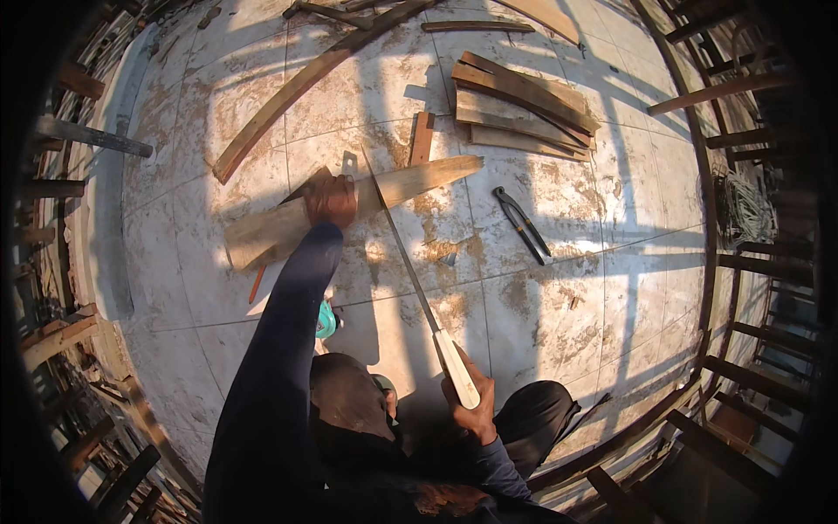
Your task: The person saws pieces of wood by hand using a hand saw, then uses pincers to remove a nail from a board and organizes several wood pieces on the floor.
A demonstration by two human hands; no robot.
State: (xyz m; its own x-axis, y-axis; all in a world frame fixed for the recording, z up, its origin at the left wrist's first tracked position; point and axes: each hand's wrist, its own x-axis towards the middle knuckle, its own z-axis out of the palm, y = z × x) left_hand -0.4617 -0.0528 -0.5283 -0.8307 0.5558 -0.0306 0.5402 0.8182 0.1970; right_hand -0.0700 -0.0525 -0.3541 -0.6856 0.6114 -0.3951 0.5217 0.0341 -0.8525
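Note:
A hand saw point(408, 258) slants away from me, its cream handle in my right hand point(471, 402), with the fingers wrapped round it. Its blade lies across a wooden board point(262, 234), just right of my left hand point(331, 201). That hand bears down on the board, fingers curled over its far side. A flat metal piece with a hole point(349, 163) shows by the left knuckles; the rest of it is hidden. Under the board's far side, a short reddish wood strip point(422, 138) sticks out. An orange pencil-like stick point(257, 284) lies near the board's left end.
Black-handled pincers point(521, 225) lie on the tiled floor to the right. Beyond them is a stack of boards point(524, 109). A long beam point(305, 92) and a hammer point(327, 14) lie at the far side. A teal round object point(326, 320) sits near my knee.

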